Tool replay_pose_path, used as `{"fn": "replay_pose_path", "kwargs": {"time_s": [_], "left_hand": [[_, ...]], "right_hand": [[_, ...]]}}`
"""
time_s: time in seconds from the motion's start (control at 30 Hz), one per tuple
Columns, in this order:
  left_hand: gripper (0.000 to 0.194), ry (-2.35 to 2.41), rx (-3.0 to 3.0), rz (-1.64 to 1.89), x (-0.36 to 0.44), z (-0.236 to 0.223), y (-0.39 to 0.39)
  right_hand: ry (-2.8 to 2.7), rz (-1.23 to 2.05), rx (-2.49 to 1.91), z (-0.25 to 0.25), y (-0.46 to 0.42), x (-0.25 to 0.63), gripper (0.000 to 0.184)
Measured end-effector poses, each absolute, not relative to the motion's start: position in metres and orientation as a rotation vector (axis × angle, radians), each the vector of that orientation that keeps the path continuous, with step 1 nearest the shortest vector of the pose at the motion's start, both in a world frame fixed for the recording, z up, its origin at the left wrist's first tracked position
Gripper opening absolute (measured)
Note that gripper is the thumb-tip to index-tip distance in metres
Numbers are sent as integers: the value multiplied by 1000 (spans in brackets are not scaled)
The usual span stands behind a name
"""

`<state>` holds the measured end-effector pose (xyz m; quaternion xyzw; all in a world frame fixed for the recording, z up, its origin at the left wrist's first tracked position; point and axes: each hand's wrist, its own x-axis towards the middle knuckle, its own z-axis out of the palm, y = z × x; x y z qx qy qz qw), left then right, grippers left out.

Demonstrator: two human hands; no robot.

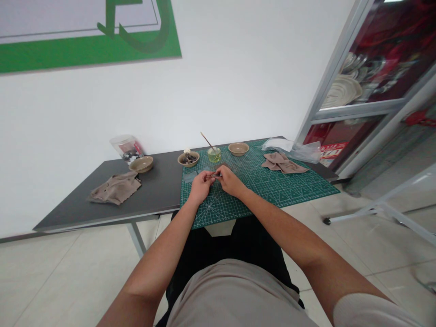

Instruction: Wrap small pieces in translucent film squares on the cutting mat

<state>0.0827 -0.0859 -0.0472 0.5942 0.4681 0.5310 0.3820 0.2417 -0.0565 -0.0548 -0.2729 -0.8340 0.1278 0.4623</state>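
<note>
My left hand (201,185) and my right hand (230,181) meet over the green cutting mat (259,193), fingertips pinched together. Between them is a small dark piece, too small to name. Just beyond the hands stands a glass cup (214,156) of yellowish liquid with a thin wooden stick (207,140) leaning in it. Left of the cup, a tan bowl (184,163) holds dark pieces. Another tan bowl (239,149) sits behind my right hand. A greyish flat strip (189,177) lies beside my left hand.
A brown cloth (117,188), a tan bowl (141,164) and a clear plastic jar (126,147) are on the table's left. To the right lie another brown cloth (283,163) and a clear plastic bag (308,152). A white wall (238,81) stands behind the table.
</note>
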Motion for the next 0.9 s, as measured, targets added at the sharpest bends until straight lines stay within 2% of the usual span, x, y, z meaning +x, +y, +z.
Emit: {"fn": "replay_pose_path", "kwargs": {"time_s": [0.9], "left_hand": [[19, 1178, 1484, 1325, 83, -45, -87]], "right_hand": [[-2040, 343, -667, -50, -60, 243, 14]]}}
